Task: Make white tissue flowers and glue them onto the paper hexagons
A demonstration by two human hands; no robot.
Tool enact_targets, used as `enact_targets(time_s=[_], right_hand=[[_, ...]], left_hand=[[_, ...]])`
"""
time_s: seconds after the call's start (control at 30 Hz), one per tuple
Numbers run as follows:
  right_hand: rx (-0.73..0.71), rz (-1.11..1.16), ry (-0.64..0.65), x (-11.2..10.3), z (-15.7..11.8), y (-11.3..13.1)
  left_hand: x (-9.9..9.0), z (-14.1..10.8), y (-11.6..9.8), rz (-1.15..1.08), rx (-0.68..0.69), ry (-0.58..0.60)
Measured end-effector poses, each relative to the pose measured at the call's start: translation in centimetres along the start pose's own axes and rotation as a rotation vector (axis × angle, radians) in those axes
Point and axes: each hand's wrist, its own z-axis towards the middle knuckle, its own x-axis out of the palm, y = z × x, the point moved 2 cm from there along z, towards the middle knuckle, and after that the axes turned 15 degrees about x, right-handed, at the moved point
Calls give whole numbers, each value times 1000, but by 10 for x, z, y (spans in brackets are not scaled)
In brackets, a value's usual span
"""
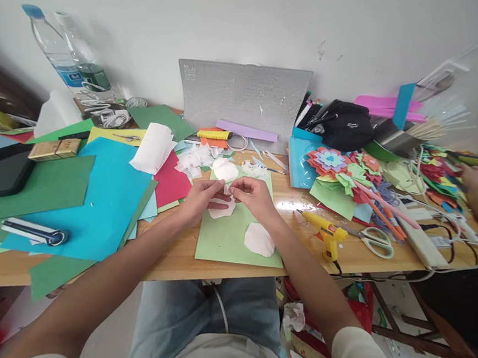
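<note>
My left hand (pixel 208 198) and my right hand (pixel 252 195) meet over a light green sheet of paper (pixel 223 240). Their fingertips are pinched together on a small piece of white paper (pixel 227 189), largely covered by the fingers. Just below the left fingers lies a white paper cutout (pixel 221 209). Another rounded white cutout (pixel 259 239) rests on the green sheet beside my right wrist. Beyond my fingertips sits a further white paper piece (pixel 225 170), near a heap of torn white scraps (pixel 196 159).
On the right are a yellow glue gun (pixel 324 228), scissors (pixel 377 242), paper flowers (pixel 332 160) and another person's hand (pixel 477 182). Leftward lie a blue sheet (pixel 117 205), a stapler (pixel 35 231), a phone (pixel 2 171) and a white paper roll (pixel 154 147). A grey cutting mat (pixel 240 93) leans on the wall.
</note>
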Motion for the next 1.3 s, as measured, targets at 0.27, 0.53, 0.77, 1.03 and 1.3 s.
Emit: enact_targets(time_s=[0.27,0.53,0.77,1.03,1.3], right_hand=[[33,106,-8,2,-1,-1],[20,28,54,0,-1,0],[52,104,16,2,-2,3],[148,224,81,4,-5,4],[147,306,139,2,-5,5]], left_hand=[[3,-2,-4,26,21,39],[0,1,0,62,14,14],[0,1,-4,63,29,8],[0,0,-5,60,126,11],[2,-2,-9,108,199,48]])
